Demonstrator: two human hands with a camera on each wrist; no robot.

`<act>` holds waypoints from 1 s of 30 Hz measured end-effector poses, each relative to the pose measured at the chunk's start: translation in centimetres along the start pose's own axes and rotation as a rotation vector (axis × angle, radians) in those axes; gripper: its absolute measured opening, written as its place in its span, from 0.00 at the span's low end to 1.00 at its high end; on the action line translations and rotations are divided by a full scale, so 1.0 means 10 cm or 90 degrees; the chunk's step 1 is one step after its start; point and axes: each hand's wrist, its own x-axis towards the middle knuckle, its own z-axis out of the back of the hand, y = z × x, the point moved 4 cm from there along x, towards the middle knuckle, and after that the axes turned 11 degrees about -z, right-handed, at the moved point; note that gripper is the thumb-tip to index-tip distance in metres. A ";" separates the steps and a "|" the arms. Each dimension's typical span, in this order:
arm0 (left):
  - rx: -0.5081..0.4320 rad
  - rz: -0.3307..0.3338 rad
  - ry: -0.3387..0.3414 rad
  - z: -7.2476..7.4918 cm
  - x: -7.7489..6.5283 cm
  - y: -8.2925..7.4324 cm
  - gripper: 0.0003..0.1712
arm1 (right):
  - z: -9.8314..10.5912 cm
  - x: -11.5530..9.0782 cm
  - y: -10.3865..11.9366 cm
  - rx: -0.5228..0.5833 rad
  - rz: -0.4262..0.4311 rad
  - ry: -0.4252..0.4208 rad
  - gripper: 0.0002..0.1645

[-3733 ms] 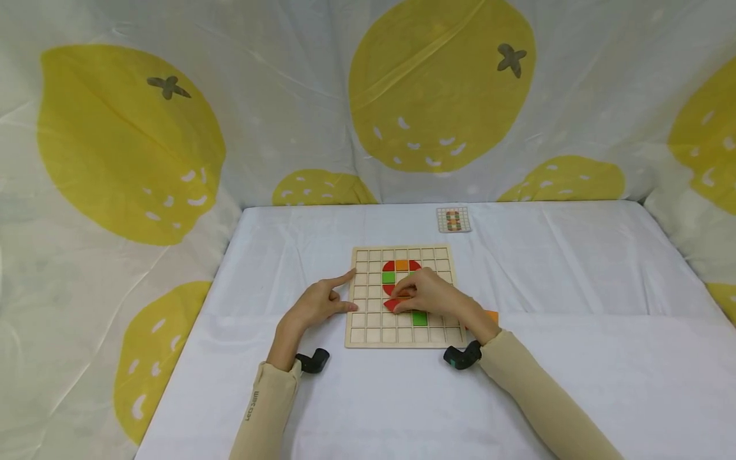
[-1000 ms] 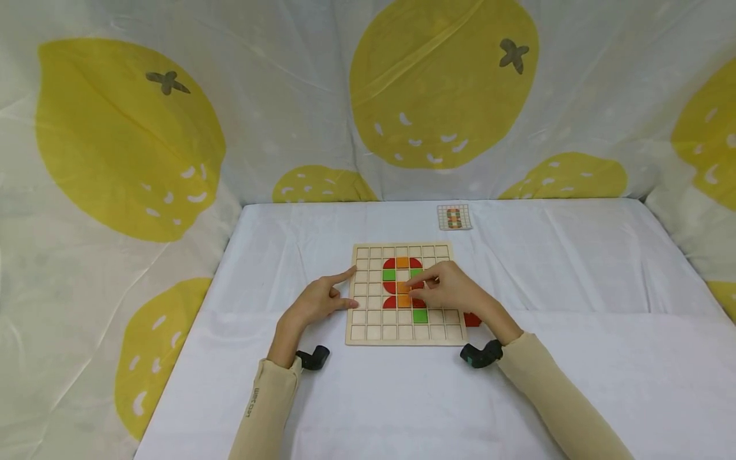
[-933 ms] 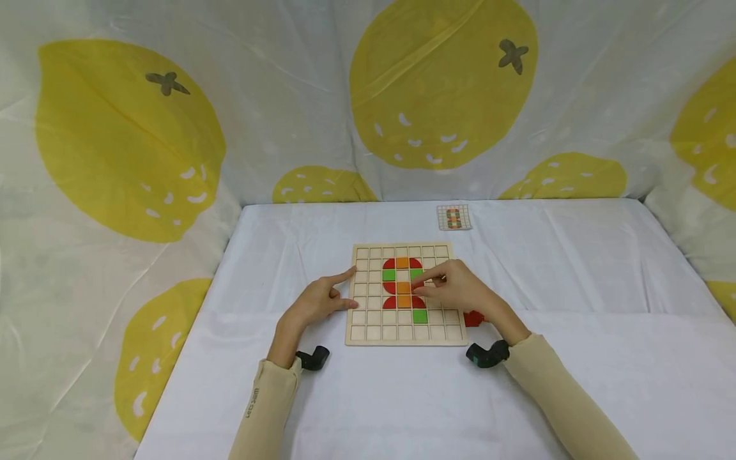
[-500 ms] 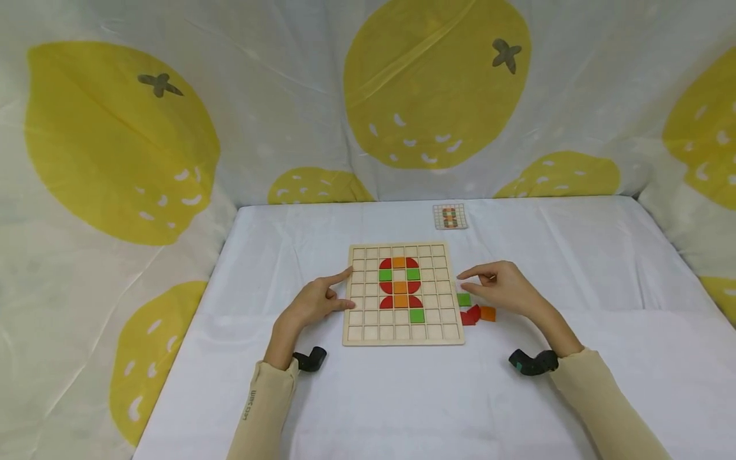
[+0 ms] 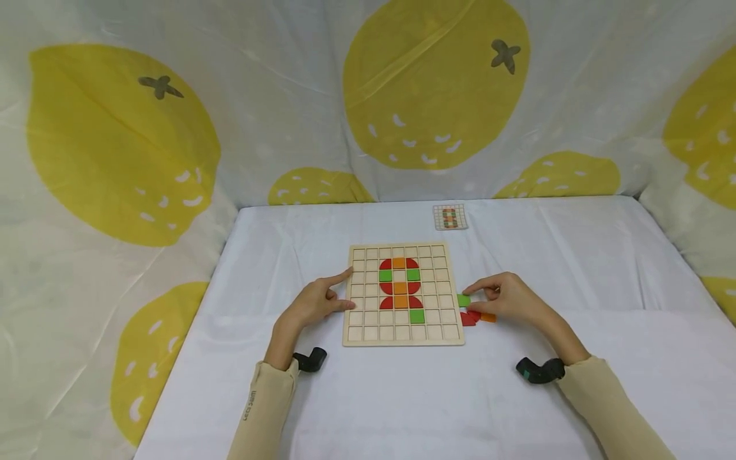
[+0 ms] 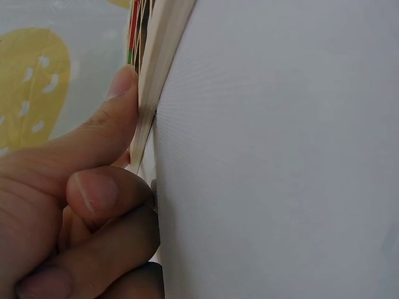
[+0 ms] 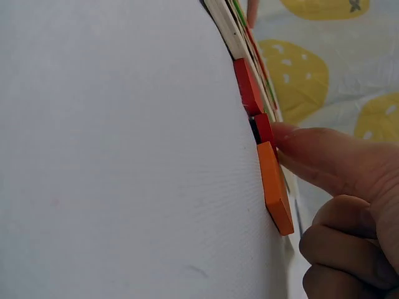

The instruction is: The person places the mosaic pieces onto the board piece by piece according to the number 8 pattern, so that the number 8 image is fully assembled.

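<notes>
A square wooden grid board [image 5: 368, 332] lies on the white-covered table, with red, orange and green tiles set in its middle columns. My left hand [image 5: 316, 303] rests its spread thumb and forefinger against the board's left edge; its other fingers are curled, and the left wrist view has the thumb [image 6: 121, 93] at the board's side. To the right of the board, my right hand [image 5: 508, 299] pinches a loose green square tile [image 5: 463, 300] between thumb and forefinger. In the right wrist view, red tiles [image 7: 248, 87] and an orange tile [image 7: 275, 190] hide the green one.
Loose red tiles [image 5: 468, 319] and an orange tile lie just below the right hand, close to the board's right edge. Behind the board is a small card [image 5: 450, 217] printed with a coloured grid pattern. A lemon-print cloth [image 5: 437, 83] hangs at the back.
My right hand has left the tiles in the board, moved right, then lowered onto the green tile beside it. Red and orange tiles now fill the lower row. My left hand stays put.
</notes>
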 end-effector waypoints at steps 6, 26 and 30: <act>-0.005 -0.005 -0.002 0.01 -0.01 0.01 0.49 | -0.02 0.01 0.02 -0.007 -0.017 -0.007 0.11; -0.011 -0.016 -0.003 -0.01 0.01 0.01 0.49 | 0.15 -0.06 -0.05 -0.008 0.029 0.003 0.15; -0.007 -0.017 -0.001 -0.01 0.01 0.02 0.49 | 0.19 -0.10 -0.07 0.000 0.005 0.028 0.17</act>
